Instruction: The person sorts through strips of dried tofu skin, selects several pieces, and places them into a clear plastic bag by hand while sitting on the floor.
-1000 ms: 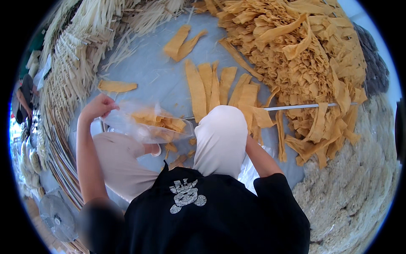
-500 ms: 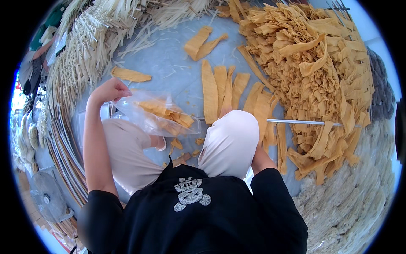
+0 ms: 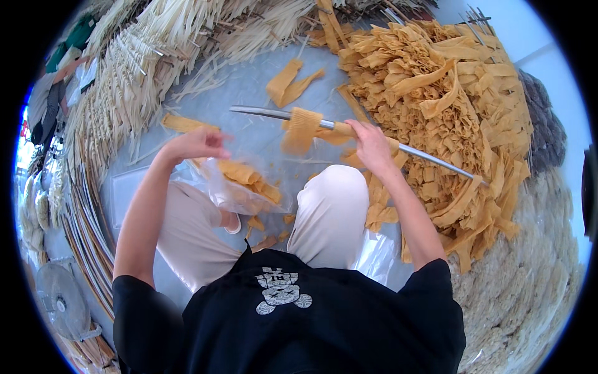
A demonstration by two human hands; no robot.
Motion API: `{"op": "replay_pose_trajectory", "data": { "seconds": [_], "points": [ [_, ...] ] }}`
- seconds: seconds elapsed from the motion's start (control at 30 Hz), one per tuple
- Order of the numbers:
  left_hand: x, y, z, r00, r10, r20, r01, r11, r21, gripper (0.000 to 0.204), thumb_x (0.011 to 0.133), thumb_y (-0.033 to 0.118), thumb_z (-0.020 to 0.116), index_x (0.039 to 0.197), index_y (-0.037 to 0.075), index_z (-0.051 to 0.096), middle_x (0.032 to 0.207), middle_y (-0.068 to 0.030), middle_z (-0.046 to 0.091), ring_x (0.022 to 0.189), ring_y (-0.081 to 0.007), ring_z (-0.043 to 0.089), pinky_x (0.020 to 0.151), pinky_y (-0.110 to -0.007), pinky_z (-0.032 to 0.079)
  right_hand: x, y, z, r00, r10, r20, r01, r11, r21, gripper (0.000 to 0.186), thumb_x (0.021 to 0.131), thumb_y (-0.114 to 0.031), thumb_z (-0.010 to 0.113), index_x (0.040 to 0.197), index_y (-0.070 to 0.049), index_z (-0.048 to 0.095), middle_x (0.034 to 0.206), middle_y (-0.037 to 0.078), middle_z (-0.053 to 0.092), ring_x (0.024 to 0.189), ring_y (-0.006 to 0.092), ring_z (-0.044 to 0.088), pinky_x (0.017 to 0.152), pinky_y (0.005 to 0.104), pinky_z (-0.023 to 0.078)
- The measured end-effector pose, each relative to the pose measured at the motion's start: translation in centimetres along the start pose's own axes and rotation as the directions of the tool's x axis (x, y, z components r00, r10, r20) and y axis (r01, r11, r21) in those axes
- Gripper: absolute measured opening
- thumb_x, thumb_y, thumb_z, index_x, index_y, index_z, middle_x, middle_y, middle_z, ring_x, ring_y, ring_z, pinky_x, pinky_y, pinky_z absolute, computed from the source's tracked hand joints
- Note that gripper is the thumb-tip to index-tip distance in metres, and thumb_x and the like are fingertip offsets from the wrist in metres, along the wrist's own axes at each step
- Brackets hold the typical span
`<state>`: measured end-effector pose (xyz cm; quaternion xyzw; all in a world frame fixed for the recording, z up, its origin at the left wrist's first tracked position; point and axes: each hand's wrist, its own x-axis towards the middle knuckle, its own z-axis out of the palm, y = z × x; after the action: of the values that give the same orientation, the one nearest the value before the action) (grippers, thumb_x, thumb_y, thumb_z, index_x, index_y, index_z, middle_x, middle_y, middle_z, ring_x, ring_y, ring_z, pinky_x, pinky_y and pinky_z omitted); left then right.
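My right hand [image 3: 372, 144] is wrapped round a long metal rod [image 3: 430, 157], raised at a slant above the floor. Over the rod hangs a ribbed yellow strip [image 3: 301, 132], and more of the same strips hang beside my grip. To the left, my left hand [image 3: 200, 143] hovers above a clear plastic bag [image 3: 240, 198], its fingers apart and slightly blurred. Inside the bag lie yellow strips [image 3: 249, 176]. One loose strip [image 3: 187, 123] rests on the floor just beyond the left hand.
Piled yellow strips [image 3: 423, 87] fill the right side, the rod's far end reaching them. Pale strips on sticks [image 3: 156, 43] line the far left. A folded strip [image 3: 289, 84] lies ahead on the grey floor. Bundled rods [image 3: 84, 206] and a fan [image 3: 60, 303] stand left.
The rod and its strips have been lifted from the floor by my right hand, which came up from beside my knee. My left hand has let go of the bag and moved right.
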<state>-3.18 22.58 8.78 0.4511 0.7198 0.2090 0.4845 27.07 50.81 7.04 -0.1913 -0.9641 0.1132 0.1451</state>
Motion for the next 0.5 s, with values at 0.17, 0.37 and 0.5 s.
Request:
{"op": "replay_pose_trajectory", "data": {
  "seconds": [0.17, 0.37, 0.5],
  "points": [
    [1.7, 4.3, 2.8, 0.938, 0.198, -0.285, -0.316, 0.828, -0.464, 0.063, 0.09, 0.042, 0.051, 0.135, 0.003, 0.032, 0.142, -0.0105, 0.032, 0.127, -0.0203, 0.035, 0.104, -0.031, 0.03, 1.6, -4.1, -2.9, 0.999, -0.044, 0.004, 0.043, 0.98, 0.192, 0.042, 0.076, 0.003, 0.053, 0.117, -0.007, 0.053, 0.105, 0.014, 0.06, 0.098, 0.0314, 0.055, 0.086, 0.0379, 0.041],
    [1.3, 6.2, 3.3, 0.711, 0.251, -0.657, -0.688, 0.05, -0.724, 0.03, 0.097, 0.028, 0.04, 0.11, 0.004, 0.05, 0.13, -0.0168, 0.047, 0.12, -0.0243, 0.046, 0.102, -0.037, 0.037, 3.9, -10.7, -4.8, 0.927, -0.301, -0.224, 0.297, 0.954, -0.049, 0.074, 0.072, -0.025, 0.07, 0.134, -0.007, 0.034, 0.128, 0.023, 0.04, 0.121, 0.0365, 0.038, 0.099, 0.0445, 0.032],
    [-1.9, 10.1, 1.2, 0.636, 0.271, -0.722, -0.771, 0.203, -0.604, 0.031, 0.097, 0.028, 0.04, 0.107, 0.001, 0.051, 0.12, -0.0183, 0.053, 0.116, -0.0285, 0.05, 0.1, -0.039, 0.041, 6.2, -17.1, -7.0, 0.903, -0.269, -0.334, 0.34, 0.924, 0.175, 0.069, 0.069, -0.036, 0.072, 0.124, -0.005, 0.045, 0.109, 0.02, 0.05, 0.105, 0.0351, 0.05, 0.09, 0.0437, 0.04]
  ]
}}
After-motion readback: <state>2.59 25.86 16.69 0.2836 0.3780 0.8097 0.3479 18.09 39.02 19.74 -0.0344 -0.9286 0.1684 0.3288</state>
